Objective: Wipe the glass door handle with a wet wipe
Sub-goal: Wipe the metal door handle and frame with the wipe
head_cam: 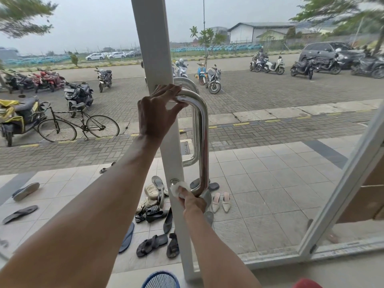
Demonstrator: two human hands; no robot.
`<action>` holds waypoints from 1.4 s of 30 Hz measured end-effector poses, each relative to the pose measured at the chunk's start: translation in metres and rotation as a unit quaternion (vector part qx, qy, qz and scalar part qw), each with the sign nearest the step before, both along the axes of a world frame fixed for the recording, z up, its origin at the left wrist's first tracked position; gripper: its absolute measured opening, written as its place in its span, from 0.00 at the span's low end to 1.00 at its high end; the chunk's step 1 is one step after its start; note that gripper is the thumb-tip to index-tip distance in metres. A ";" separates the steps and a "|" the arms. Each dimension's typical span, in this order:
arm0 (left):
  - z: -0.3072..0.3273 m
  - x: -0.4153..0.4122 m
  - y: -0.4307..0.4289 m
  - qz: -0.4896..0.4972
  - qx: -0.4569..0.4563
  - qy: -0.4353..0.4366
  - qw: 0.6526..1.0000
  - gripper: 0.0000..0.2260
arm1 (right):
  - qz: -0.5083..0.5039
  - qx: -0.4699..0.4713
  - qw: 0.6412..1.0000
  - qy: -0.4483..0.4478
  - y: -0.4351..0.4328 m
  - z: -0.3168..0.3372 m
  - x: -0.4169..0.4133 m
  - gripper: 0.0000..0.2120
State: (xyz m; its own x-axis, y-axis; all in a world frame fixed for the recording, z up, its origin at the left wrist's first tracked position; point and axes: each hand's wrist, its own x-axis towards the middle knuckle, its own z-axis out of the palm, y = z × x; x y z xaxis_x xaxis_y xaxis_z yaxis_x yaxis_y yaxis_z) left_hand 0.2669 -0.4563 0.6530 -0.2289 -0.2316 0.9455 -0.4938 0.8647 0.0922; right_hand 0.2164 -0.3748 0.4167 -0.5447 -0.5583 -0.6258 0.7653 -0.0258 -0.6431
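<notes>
The right hand [194, 201] sits at the bottom bend of the door handle [202, 129], fingers bunched on a white wet wipe [179, 188] pressed vs the lower mount on the white door frame [153, 50]; most of the wipe and the fingertips are hidden, so exact grip can't be made out. The left hand [156, 112] rests at the handle's top bend, fingers apart and laid over the bar w/ thumb under, partly covering the upper mount. Two chrome handles show, a 2nd one [191, 125] behind the glass, and approx. a dozen shoes [154, 206] lie outside by the frame's foot, blurred.
</notes>
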 end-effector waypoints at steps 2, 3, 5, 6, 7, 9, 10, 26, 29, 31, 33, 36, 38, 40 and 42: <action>0.000 0.000 0.001 -0.001 0.004 0.002 1.000 0.20 | 0.003 -0.001 0.999 0.035 0.002 -0.006 -0.008 0.20; 0.000 0.000 0.002 -0.002 0.007 0.004 1.000 0.20 | 0.004 -0.002 0.999 0.053 0.003 -0.009 -0.011 0.19; -0.001 0.001 0.004 -0.006 0.013 0.008 1.000 0.20 | 0.007 0.005 0.996 0.088 0.005 -0.012 -0.015 0.17; 0.000 0.001 0.005 -0.006 0.016 0.010 1.000 0.20 | 0.008 0.011 0.994 0.107 0.004 -0.014 -0.017 0.16; 0.000 0.000 0.006 -0.005 0.019 0.010 1.000 0.20 | 0.009 0.020 0.992 0.128 0.003 -0.017 -0.019 0.16; 0.000 0.000 0.007 -0.003 0.023 0.011 1.000 0.20 | 0.011 0.028 0.987 0.159 0.005 -0.020 -0.023 0.19; 0.000 -0.001 0.008 -0.002 0.024 0.012 1.000 0.20 | 0.012 0.032 0.984 0.173 0.005 -0.022 -0.026 0.20; -0.001 -0.002 0.013 -0.005 0.035 0.016 0.999 0.18 | -0.010 0.079 0.746 0.661 0.024 0.028 -0.062 0.07; -0.001 -0.002 0.013 -0.005 0.034 0.016 0.999 0.18 | -0.068 0.016 0.713 0.698 0.026 0.055 -0.065 0.08; -0.002 -0.003 0.012 -0.003 0.036 0.016 0.999 0.18 | -0.083 -0.019 0.710 0.699 0.027 0.059 -0.067 0.06; -0.003 -0.003 0.011 -0.001 0.036 0.017 0.999 0.18 | -0.069 -0.022 0.725 0.685 0.028 0.047 -0.067 0.06; -0.003 -0.003 0.010 0.000 0.035 0.020 0.999 0.17 | -0.007 0.050 0.755 0.654 0.025 0.010 -0.069 0.06; -0.004 -0.003 0.010 -0.002 0.036 0.022 0.999 0.17 | 0.051 0.102 0.765 0.635 0.026 -0.011 -0.074 0.05; -0.004 -0.003 0.011 -0.001 0.037 0.021 0.999 0.17 | 0.086 0.117 0.770 0.621 0.028 -0.017 -0.075 0.04; -0.004 -0.003 0.010 0.001 0.039 0.019 0.999 0.17 | 0.082 0.115 0.765 0.628 0.028 -0.010 -0.076 0.04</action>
